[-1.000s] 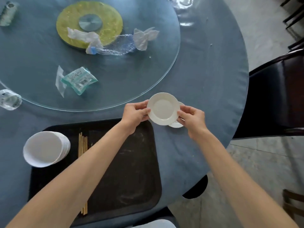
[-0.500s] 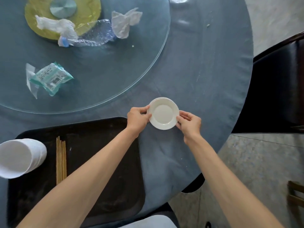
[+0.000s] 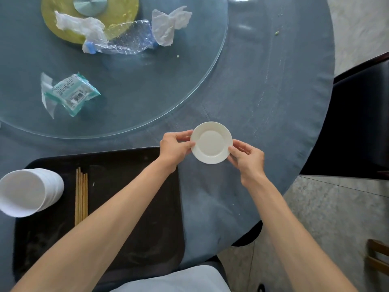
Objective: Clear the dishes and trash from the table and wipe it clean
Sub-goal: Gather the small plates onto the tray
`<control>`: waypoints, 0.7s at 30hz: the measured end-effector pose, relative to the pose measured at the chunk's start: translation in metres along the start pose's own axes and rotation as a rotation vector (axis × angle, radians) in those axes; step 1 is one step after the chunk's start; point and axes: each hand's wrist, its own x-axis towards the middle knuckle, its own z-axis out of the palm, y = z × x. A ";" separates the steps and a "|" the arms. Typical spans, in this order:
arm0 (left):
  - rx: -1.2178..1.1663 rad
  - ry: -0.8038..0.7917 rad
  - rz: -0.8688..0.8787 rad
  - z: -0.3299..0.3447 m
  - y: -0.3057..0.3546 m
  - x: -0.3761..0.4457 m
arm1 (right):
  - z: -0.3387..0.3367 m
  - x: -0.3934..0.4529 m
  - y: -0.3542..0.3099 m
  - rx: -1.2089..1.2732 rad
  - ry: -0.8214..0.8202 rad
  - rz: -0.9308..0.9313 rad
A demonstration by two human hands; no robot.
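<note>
- A stack of white bowls (image 3: 29, 191) lies tipped on its side at the left end of a black tray (image 3: 134, 218), mouth facing the camera.
- Just right of the bowls, a bundle of wooden chopsticks (image 3: 81, 197) lies on the tray, pointing away from the person.
- Further back, on the glass turntable (image 3: 189, 81), a torn teal wrapper (image 3: 70, 94) lies near its left side.
- Behind it, a crumpled white tissue (image 3: 77, 23) rests partly on the yellow hub disc (image 3: 126, 13); a crushed clear plastic bottle (image 3: 126, 40) lies beside it, and a second tissue (image 3: 168, 24) touches the bottle's right end.
- The left hand (image 3: 174, 147) pinches the left rim of a small white saucer (image 3: 211, 142), thumb on top and fingers curled under.
- The saucer sits over the blue-grey tabletop (image 3: 273, 102), just right of the tray's far corner and near the turntable's edge; whether it touches the cloth I cannot tell.
- The right hand (image 3: 248, 157) pinches the saucer's right rim with thumb and fingertips, the other fingers loosely curled.
- A dark chair (image 3: 357, 123) stands beyond the tabletop's right edge.
</note>
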 end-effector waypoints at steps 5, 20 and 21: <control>-0.036 0.018 0.073 -0.030 0.021 -0.023 | 0.020 -0.027 -0.021 -0.009 -0.065 -0.068; -0.279 0.207 0.245 -0.253 0.014 -0.151 | 0.166 -0.205 -0.004 -0.082 -0.413 -0.184; -0.278 0.221 0.238 -0.266 0.007 -0.158 | 0.176 -0.216 0.004 -0.100 -0.411 -0.173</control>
